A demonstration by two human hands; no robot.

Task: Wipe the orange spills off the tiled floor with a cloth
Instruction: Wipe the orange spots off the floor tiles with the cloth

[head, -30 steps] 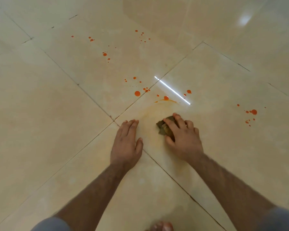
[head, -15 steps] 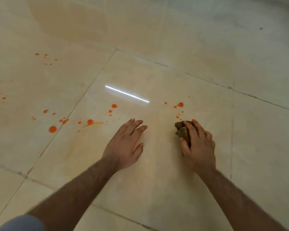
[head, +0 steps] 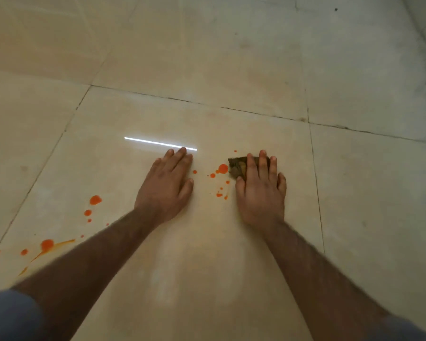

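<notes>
On the tiled floor [head: 231, 70], an orange trail [head: 47, 244] streaks the lower left, well apart from your hands. Your left hand [head: 165, 185] lies flat, fingers straight, holding nothing. Between your hands sits a cluster of orange drops [head: 222, 168], the biggest touching the left edge of the cloth [head: 237, 166]. Your right hand [head: 261, 190] presses that wadded cloth down, fingers straight over it, so the nearest spill lies just left of it.
</notes>
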